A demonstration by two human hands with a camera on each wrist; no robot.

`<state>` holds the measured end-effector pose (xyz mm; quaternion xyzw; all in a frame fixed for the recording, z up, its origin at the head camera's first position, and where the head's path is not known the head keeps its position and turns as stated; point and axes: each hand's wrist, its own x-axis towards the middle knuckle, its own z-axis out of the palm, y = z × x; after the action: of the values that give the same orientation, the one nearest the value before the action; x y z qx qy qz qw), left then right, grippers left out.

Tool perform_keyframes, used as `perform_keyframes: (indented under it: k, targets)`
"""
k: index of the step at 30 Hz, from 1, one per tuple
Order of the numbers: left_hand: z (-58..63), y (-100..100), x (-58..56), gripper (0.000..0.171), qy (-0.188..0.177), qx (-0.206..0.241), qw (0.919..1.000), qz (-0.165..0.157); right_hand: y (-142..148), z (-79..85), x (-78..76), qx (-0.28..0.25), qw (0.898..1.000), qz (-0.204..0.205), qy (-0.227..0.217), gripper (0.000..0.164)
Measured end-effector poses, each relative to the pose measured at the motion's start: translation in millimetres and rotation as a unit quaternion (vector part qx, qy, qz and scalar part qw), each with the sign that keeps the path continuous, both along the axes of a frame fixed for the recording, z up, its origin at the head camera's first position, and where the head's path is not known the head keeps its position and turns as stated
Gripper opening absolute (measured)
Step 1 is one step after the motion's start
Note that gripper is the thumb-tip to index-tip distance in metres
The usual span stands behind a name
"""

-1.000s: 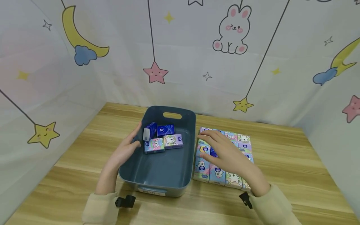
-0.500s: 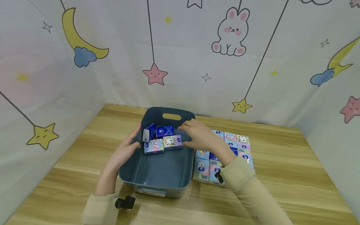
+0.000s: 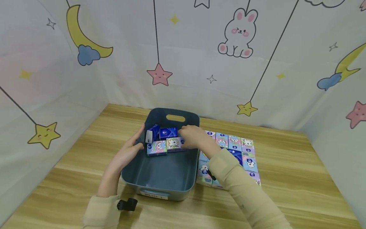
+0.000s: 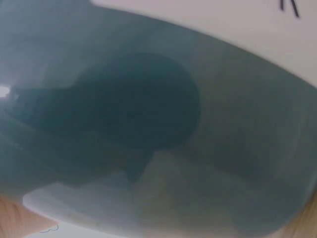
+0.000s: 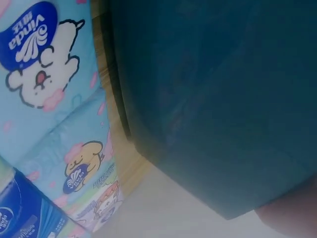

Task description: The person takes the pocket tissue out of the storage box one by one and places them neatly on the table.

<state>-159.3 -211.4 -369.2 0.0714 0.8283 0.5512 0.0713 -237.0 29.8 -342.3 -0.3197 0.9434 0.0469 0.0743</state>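
Observation:
Against the left wall of a dark blue-grey plastic bin (image 3: 160, 173) rests my left hand (image 3: 128, 152), fingers straight, thumb at the rim. Inside the bin lie a tilted blue tissue pack (image 3: 152, 133), a flat blue tissue pack (image 3: 168, 133), a pink-and-blue tissue pack (image 3: 157, 148) and a lilac tissue pack (image 3: 172, 144). My right hand (image 3: 195, 136) reaches over the right rim and covers the lilac pack's right end; its fingertips are hidden, so whether they hold anything cannot be seen. The left wrist view shows the bin's outer wall (image 4: 237, 124).
Right of the bin, a block of printed tissue packs (image 3: 248, 144) lies in rows on the wooden table (image 3: 288, 165), partly under my right forearm. Packs with cartoon animals (image 5: 39, 64) fill the left of the right wrist view. A patterned white curtain (image 3: 194, 92) encloses the table.
My right hand has moved left from above the block of packs into the bin, beside the lilac pack. My left hand and the bin have stayed put.

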Motion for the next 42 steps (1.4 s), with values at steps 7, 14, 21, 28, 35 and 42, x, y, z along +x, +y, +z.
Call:
perform_keyframes:
  k: [7, 14, 21, 28, 35, 42]
  targets:
    - [1.8, -2, 1.7, 0.076, 0.001, -0.003, 1.0, 0.0, -11, -6.4, -0.9, 0.072, 0.997, -0.008, 0.035, 0.039]
    - [2.2, -2, 2.5, 0.076, 0.002, -0.001, 1.0, 0.0, -21, -10.4, -0.8, 0.093, 0.996, -0.01, 0.013, 0.028]
    - [3.0, -1, 1.6, 0.075, -0.002, -0.001, 1.0, 0.001, -27, -19.6, -3.6, 0.067, 0.997, -0.01, -0.043, 0.028]
    - [3.1, -1, 2.5, 0.075, -0.004, -0.003, 1.0, 0.002, -28, -23.3, -5.1, 0.063, 0.995, -0.024, -0.069, 0.029]
    - [2.4, 0, 1.6, 0.075, -0.005, -0.007, 1.0, 0.001, -26, -23.6, -6.1, 0.066, 0.993, -0.028, -0.094, 0.023]
    - [0.9, 1, 0.4, 0.074, -0.005, -0.004, 1.0, -0.001, -23, -20.1, -5.8, 0.074, 0.993, -0.037, -0.081, 0.044]
